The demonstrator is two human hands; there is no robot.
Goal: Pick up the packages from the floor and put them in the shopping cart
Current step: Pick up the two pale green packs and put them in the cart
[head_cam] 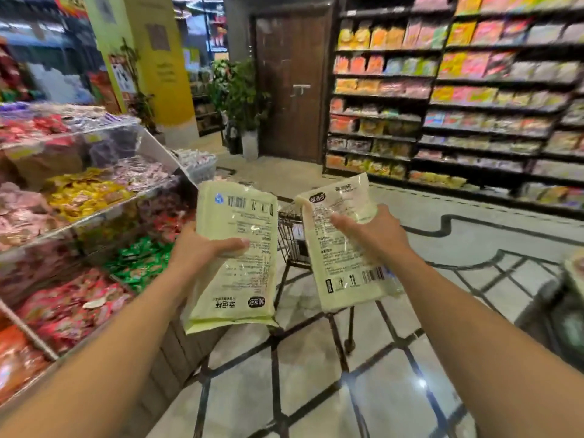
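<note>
Shopping cart (292, 238): mostly hidden behind packages.
Left hand (196, 248): grip clamped on left package (235, 248).
Right hand (376, 235): grip clamped on right package (339, 248).

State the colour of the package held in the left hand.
Pale yellow-green with black print, a barcode and a small blue mark, on the package in the left hand; head view.

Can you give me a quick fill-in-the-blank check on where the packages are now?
1. The left hand holds one ____ package.
2. The right hand holds a ____ package.
3. The cart stands ____ the two packages.
4. The bins are on the ____ side.

Missing: green; second; behind; left
</note>
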